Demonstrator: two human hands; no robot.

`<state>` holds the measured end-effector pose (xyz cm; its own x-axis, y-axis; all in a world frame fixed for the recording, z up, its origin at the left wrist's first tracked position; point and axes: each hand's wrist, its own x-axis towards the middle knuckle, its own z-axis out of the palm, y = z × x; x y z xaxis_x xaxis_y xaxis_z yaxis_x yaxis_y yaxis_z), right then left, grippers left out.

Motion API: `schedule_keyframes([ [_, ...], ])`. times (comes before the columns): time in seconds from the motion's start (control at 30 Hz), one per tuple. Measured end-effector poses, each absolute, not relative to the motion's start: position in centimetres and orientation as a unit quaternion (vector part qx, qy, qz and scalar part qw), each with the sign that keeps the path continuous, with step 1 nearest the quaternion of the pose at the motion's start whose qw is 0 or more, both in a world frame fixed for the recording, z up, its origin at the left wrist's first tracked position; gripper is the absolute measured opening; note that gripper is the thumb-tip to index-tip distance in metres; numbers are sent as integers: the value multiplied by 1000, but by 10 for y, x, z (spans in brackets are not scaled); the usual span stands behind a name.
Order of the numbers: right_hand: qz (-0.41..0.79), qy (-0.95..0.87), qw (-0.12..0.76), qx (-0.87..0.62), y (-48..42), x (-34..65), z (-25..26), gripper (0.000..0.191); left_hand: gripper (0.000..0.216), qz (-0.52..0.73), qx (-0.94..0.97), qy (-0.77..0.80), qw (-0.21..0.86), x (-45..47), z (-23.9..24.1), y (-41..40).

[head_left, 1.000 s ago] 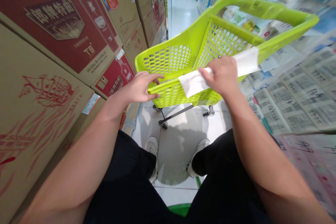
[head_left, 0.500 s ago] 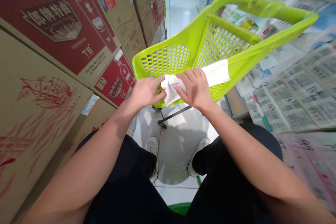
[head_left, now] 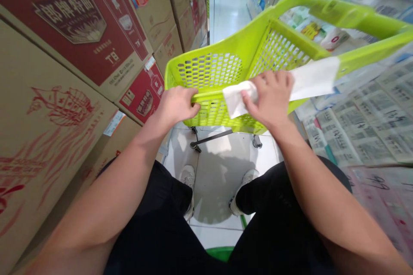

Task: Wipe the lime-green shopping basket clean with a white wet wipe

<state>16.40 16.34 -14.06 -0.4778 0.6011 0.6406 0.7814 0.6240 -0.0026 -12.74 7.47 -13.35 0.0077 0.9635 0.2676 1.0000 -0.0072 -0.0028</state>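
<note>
A lime-green shopping cart [head_left: 206, 94] with a perforated basket stands tilted across my view, its handle toward the upper right. My left hand [head_left: 179, 104] is wrapped over the basket's rim near its left corner. Along the same rim, farther right, my right hand [head_left: 271, 96] presses a white cloth [head_left: 314, 78] against the edge. The cloth drapes over the rim and sticks out on both sides of my fingers. Some of the rim beneath it is hidden.
Stacked cardboard cartons [head_left: 64, 30] line the left side. To the right are piles of plastic-wrapped packs [head_left: 371, 124]. A cart wheel [head_left: 195, 147] rests on the tiled floor [head_left: 214, 180] before my shoes. A green object [head_left: 221, 252] shows between my legs.
My right hand has slid right along the rim with the cloth, away from my left hand. The cloth, bunched between both hands before, is spread flatter. My left hand stays near the corner.
</note>
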Motion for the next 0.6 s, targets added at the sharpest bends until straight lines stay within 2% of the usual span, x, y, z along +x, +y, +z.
schedule_keyframes([
  [0.1,-99,-899,278,-323,130,124,-152,70,34,-112,-689,-711,82,-121,-130,72],
  [0.17,-87,-906,276,-309,127,114,-154,67,35,-121,-684,-716,72,-123,-129,71],
  [0.3,-108,-863,302,-389,152,135,-144,59,38,-114,-671,-729,68,-136,-131,74],
  [0.5,-154,-780,384,-469,198,195,-128,61,37,-131,-685,-712,76,-156,-138,81],
  [0.6,-173,-762,392,-485,200,195,-133,62,39,-139,-695,-700,85,-157,-143,82],
])
